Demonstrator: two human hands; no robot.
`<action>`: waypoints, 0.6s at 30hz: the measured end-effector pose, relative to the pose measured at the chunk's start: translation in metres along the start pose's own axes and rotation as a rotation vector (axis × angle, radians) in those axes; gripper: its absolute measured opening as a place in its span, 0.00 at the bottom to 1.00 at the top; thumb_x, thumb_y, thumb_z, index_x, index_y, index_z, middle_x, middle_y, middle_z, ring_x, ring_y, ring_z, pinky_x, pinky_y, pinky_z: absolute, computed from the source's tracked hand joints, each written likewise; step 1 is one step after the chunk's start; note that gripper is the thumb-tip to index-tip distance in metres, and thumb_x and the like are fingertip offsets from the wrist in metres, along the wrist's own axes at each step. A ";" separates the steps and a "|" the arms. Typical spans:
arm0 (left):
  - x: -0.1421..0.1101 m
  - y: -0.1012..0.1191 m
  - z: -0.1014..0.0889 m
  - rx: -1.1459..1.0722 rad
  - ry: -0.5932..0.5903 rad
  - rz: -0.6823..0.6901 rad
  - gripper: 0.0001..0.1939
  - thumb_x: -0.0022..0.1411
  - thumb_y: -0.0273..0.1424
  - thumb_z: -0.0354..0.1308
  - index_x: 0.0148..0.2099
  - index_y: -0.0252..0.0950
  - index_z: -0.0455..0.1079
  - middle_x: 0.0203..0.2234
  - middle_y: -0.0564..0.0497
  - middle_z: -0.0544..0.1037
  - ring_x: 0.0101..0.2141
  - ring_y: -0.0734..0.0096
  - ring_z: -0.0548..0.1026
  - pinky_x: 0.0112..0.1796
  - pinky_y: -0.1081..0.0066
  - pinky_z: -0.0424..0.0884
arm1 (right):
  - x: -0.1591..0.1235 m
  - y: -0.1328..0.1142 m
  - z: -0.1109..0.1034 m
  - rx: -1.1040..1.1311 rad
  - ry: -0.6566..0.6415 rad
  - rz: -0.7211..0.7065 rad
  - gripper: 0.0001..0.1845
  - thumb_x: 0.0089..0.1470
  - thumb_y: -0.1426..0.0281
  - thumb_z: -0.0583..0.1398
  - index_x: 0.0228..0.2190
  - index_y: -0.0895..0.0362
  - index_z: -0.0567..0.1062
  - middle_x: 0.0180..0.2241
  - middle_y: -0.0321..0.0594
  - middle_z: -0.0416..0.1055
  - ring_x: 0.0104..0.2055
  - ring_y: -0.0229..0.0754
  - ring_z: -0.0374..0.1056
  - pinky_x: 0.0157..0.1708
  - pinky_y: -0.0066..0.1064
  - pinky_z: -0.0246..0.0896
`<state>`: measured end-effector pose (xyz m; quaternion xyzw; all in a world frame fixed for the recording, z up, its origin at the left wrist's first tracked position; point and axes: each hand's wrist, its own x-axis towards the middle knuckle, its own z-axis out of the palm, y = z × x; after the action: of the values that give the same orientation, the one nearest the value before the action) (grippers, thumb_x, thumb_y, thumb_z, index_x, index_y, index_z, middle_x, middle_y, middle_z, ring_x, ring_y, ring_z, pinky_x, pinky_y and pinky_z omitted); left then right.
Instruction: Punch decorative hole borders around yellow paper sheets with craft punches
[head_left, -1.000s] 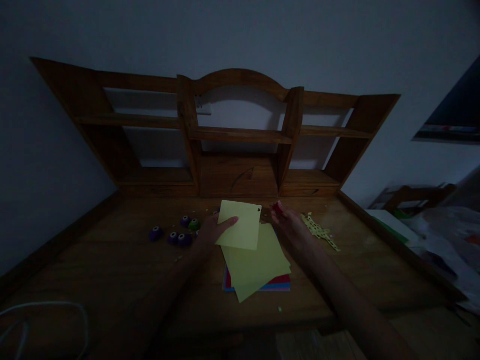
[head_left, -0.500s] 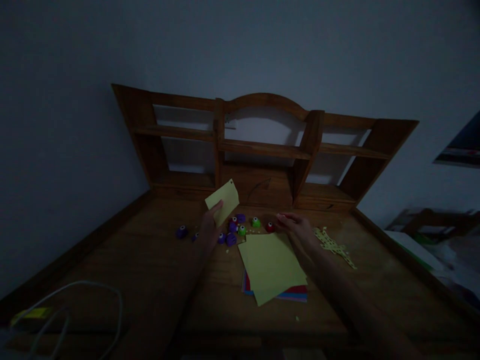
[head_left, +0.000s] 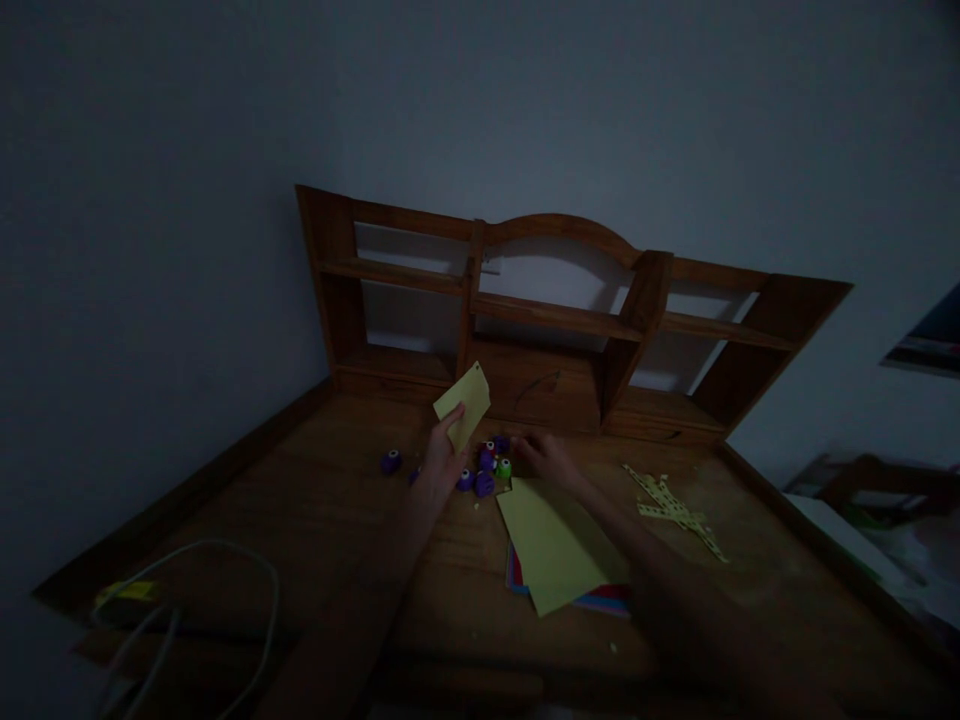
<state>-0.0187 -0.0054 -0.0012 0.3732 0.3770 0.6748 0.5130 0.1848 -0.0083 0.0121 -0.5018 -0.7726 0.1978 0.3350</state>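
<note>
My left hand [head_left: 442, 455] pinches a folded-looking pale yellow sheet of paper [head_left: 469, 400] between thumb and fingers, raised above the desk. A small dark hole shows near its top corner. My right hand [head_left: 551, 460] is low over the desk, beside a group of small craft punches; dimness and blur hide what its fingertips do. Near it are a green punch [head_left: 504, 468], a red punch [head_left: 488, 448] and several purple punches [head_left: 484, 484]. Beneath the right forearm lie larger yellow sheets [head_left: 559, 550] on a stack of coloured paper [head_left: 517, 572].
Yellow paper strips [head_left: 675, 510] with cut-outs lie on the right of the wooden desk [head_left: 322, 500]. A wooden shelf unit [head_left: 555, 312] stands along the back. Another purple punch [head_left: 391, 461] sits at left. A white cable [head_left: 274, 610] loops at lower left.
My right hand has moved left toward the punches, covering where a green and a red one stood. The left hand still holds the yellow paper. The whole view has shifted slightly.
</note>
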 end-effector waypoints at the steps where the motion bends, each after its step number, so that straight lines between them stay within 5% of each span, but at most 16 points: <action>1: 0.001 0.003 0.003 0.001 0.007 0.018 0.11 0.56 0.25 0.51 0.31 0.34 0.76 0.34 0.43 0.81 0.45 0.71 0.76 0.36 0.80 0.73 | -0.005 -0.001 0.004 -0.030 -0.021 -0.017 0.19 0.58 0.56 0.53 0.29 0.56 0.75 0.25 0.37 0.73 0.26 0.40 0.66 0.28 0.28 0.55; 8: 0.001 0.011 0.012 -0.175 0.021 -0.112 0.12 0.59 0.30 0.56 0.45 0.37 0.74 0.50 0.47 0.75 0.51 0.59 0.72 0.42 0.68 0.76 | -0.015 0.000 0.020 -0.252 -0.049 -0.072 0.14 0.64 0.65 0.48 0.41 0.56 0.71 0.38 0.44 0.73 0.39 0.43 0.69 0.37 0.30 0.57; 13: 0.004 0.007 0.010 -0.222 0.018 -0.181 0.16 0.56 0.35 0.59 0.47 0.35 0.72 0.49 0.46 0.75 0.52 0.56 0.72 0.41 0.66 0.77 | -0.017 -0.005 0.016 -0.327 0.002 -0.100 0.15 0.64 0.66 0.47 0.42 0.55 0.72 0.38 0.44 0.73 0.40 0.43 0.68 0.39 0.31 0.57; 18: 0.006 0.003 0.010 -0.205 0.032 -0.180 0.19 0.56 0.36 0.58 0.49 0.34 0.70 0.52 0.45 0.73 0.51 0.58 0.72 0.41 0.67 0.76 | -0.024 -0.018 0.009 -0.342 -0.016 -0.304 0.15 0.61 0.61 0.53 0.43 0.55 0.73 0.43 0.44 0.71 0.46 0.46 0.64 0.46 0.36 0.56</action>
<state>-0.0122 0.0007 0.0066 0.2726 0.3463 0.6670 0.6007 0.1731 -0.0374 0.0102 -0.4275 -0.8642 0.0155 0.2649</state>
